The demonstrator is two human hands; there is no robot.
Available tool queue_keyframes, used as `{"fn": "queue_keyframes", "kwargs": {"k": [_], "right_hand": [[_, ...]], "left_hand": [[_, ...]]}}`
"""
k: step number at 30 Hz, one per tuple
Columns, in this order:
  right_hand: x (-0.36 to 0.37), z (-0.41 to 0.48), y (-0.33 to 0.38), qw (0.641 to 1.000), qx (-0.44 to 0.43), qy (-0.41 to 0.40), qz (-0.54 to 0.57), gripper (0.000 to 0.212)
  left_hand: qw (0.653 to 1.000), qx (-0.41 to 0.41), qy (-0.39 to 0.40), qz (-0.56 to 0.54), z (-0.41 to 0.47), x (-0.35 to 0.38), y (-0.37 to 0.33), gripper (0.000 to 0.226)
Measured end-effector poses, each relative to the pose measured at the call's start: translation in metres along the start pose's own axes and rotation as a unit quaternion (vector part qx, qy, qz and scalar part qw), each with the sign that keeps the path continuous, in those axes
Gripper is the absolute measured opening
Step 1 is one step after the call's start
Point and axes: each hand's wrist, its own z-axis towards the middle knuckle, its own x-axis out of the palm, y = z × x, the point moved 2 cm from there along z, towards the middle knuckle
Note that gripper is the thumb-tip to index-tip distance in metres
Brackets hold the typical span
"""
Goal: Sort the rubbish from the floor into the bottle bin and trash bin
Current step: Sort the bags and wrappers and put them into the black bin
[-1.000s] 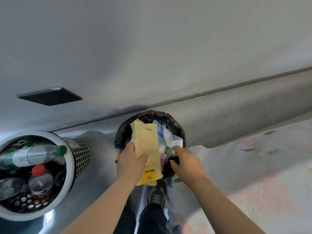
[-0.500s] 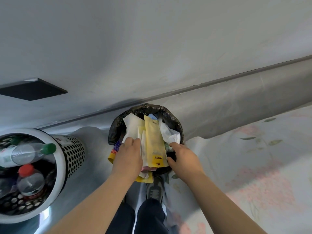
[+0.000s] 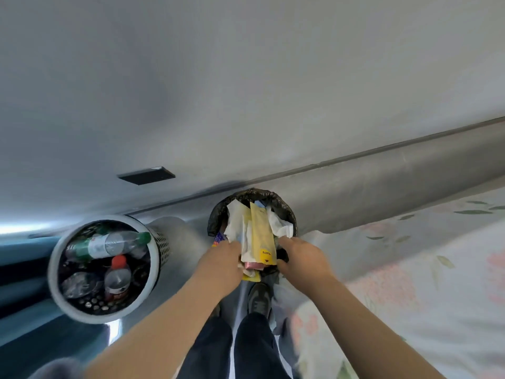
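Nearing end, judging by bins: trash bin (image 3: 276, 195) heaped with wrappers (image 3: 235, 222), yellow wrapper (image 3: 261, 233) on top, overhanging near rim. Left hand (image 3: 218, 259) on heap, grasp unclear. Right hand (image 3: 302, 255) clasps bin rim. Bottle bin (image 3: 56, 272) holds bottles (image 3: 109, 244). Floor mostly unseen.

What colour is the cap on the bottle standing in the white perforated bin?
Red: the cap shows best in the head view, the only one given.
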Motion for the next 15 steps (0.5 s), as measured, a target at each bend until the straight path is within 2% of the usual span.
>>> {"fn": "queue_keyframes", "kwargs": {"k": [2, 5, 7, 15], "right_hand": [[-0.026, -0.028, 0.020, 1.000, -0.004, -0.002, -0.002, 0.026], [-0.061, -0.071, 0.051, 1.000, -0.008, -0.008, 0.003, 0.031], [-0.082, -0.096, 0.071, 1.000, -0.019, -0.023, -0.002, 0.028], [-0.156, -0.180, 0.153, 0.993, -0.078, -0.082, 0.029, 0.040]], "left_hand": [[1.000, 0.002, -0.007, 0.003, -0.031, -0.027, -0.007, 0.010], [1.000, 0.003, -0.012, 0.005, -0.080, -0.064, -0.015, 0.027], [1.000, -0.001, -0.023, -0.004, -0.112, -0.087, -0.018, 0.031], [0.986, -0.033, -0.111, -0.118, -0.236, -0.151, -0.022, 0.036]]}}
